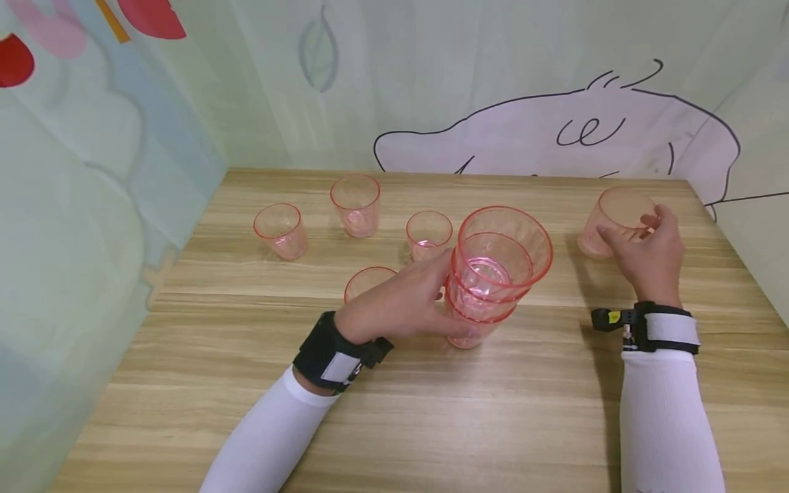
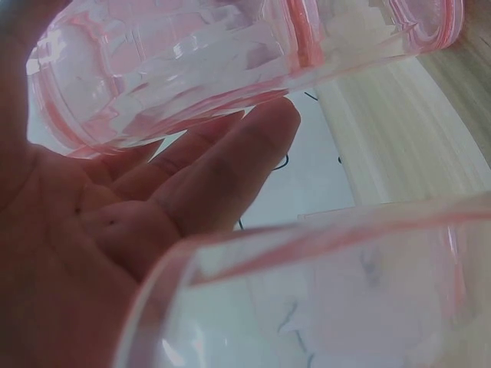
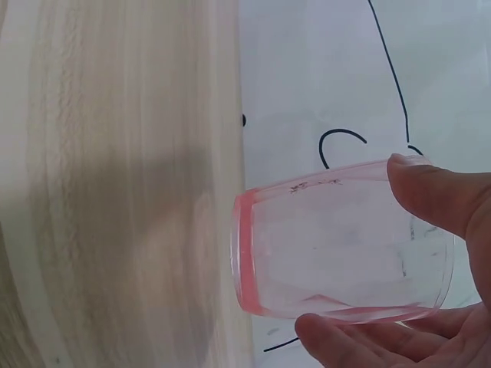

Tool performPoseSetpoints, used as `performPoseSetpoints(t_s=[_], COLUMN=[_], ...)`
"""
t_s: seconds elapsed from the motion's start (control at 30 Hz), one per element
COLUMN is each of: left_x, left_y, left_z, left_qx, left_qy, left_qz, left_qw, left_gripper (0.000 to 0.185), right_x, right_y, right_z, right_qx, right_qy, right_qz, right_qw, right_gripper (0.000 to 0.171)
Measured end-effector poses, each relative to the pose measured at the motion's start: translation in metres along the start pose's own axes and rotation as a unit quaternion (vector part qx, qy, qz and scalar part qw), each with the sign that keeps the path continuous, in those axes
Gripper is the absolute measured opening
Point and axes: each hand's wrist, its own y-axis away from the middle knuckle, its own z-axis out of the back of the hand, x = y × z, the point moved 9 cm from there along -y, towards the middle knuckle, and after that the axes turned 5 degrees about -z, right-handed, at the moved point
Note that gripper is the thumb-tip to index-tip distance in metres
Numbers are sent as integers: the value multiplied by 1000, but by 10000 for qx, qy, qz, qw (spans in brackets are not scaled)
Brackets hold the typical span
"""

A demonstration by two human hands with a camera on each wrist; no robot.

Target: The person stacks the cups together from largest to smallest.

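Note:
A stack of nested pink see-through cups (image 1: 493,274) stands tilted near the middle of the wooden table (image 1: 431,411). My left hand (image 1: 431,294) grips the stack low on its left side; in the left wrist view the fingers (image 2: 222,169) lie along the stack (image 2: 230,54). At the far right my right hand (image 1: 647,239) holds a single pink cup (image 1: 616,219), thumb and fingers pinching its wall. In the right wrist view this cup (image 3: 345,238) sits between thumb (image 3: 445,192) and fingers (image 3: 360,345). Whether it touches the table I cannot tell.
Loose pink cups stand at the back left (image 1: 281,231), back middle (image 1: 356,204) and just left of the stack (image 1: 428,234). Another cup (image 1: 368,282) is partly hidden behind my left hand and fills the left wrist foreground (image 2: 345,307). Printed curtain walls close in the table.

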Motion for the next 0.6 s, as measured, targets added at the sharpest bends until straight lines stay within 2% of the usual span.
performPoseSetpoints(t_s=[0.3, 0.6], left_x=[-1, -3], left_y=[0, 0], left_z=[0, 1], left_qx=[14, -37], left_qy=[56, 79], left_qz=[-20, -117], left_qw=[10000, 9999], left_gripper=[82, 82], right_x=[10, 38], right_y=[5, 18], right_z=[10, 27], right_qx=[-366, -1051], right_qy=[-170, -559], right_qz=[74, 902], right_qw=[9992, 9888], right_gripper=[92, 75])
